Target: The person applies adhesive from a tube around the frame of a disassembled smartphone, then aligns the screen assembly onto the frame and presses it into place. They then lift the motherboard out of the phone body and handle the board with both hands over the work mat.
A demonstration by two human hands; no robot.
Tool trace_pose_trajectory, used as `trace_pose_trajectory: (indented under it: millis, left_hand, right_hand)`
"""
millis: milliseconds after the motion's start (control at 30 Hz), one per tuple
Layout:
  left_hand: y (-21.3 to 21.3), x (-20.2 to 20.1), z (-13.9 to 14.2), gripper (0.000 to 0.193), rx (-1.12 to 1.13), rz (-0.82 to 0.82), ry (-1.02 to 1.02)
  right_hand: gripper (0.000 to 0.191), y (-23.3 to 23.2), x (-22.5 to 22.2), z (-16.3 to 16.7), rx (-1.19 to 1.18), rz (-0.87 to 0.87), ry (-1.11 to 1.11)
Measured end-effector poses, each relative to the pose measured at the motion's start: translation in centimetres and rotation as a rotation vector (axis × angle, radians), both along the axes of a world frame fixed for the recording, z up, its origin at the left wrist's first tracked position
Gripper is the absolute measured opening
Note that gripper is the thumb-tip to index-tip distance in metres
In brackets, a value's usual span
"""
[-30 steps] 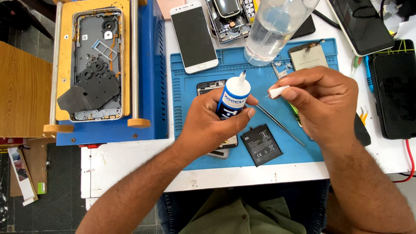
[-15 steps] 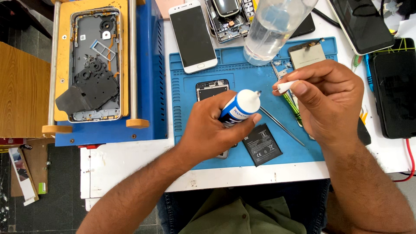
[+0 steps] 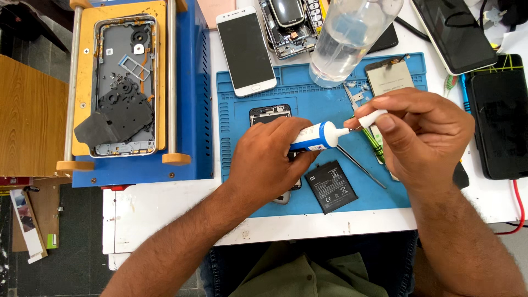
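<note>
Seen from the head camera, the left hand (image 3: 269, 159) is curled tight around a small glue tube (image 3: 314, 137), white with a blue band, which lies nearly level with its nozzle pointing right. The fingers wrap over the tube's body and hide its back end, so only the front part and the thin tip show. The right hand (image 3: 423, 135) meets that tip from the right: its thumb and forefinger are pinched together on a small white cap (image 3: 372, 117), which sits right at the nozzle's end, touching or just off it; which of the two cannot be told. The other right fingers are folded in loosely below. Both hands hover over a blue work mat (image 3: 236, 110) on a white table (image 3: 159, 212). Under the left hand lies an opened phone (image 3: 268, 114), mostly covered. Near the right of that hand, flat on the mat, is a black battery (image 3: 331, 186), with metal tweezers (image 3: 360, 165) slanting between it and the right hand. Far on the mat stands a clear plastic bottle (image 3: 352, 36), with a white phone (image 3: 246, 50) to its left. Further left, a blue machine (image 3: 190, 110) carries a grey phone frame (image 3: 124, 85).
</note>
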State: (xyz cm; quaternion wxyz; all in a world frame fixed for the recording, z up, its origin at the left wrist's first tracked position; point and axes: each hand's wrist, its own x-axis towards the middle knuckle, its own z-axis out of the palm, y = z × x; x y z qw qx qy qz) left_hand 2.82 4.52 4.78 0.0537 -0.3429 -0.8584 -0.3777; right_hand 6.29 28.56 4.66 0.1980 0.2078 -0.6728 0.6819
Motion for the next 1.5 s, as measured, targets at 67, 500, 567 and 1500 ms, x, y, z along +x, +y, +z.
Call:
trace_pose_trajectory:
  millis: [67, 500, 567, 1500]
  left_hand:
    - [-0.02, 0.02, -0.01, 0.035, -0.003, -0.002, -0.012]
    - [0.07, -0.14, 0.13, 0.034, -0.003, -0.010, -0.052]
    - [0.08, -0.09, 0.10, 0.034, 0.005, -0.008, -0.032]
    - [-0.15, -0.16, -0.07, 0.033, -0.019, 0.022, -0.034]
  right_hand:
    - [0.018, 0.03, -0.05, -0.09, -0.002, 0.007, 0.010]
    - [0.017, 0.13, -0.19, -0.46, 0.000, -0.012, 0.014]
    - [0.017, 0.13, -0.17, -0.47, -0.003, -0.011, 0.016]
    - [0.014, -0.80, -0.07, 0.36, 0.147, -0.084, 0.090]
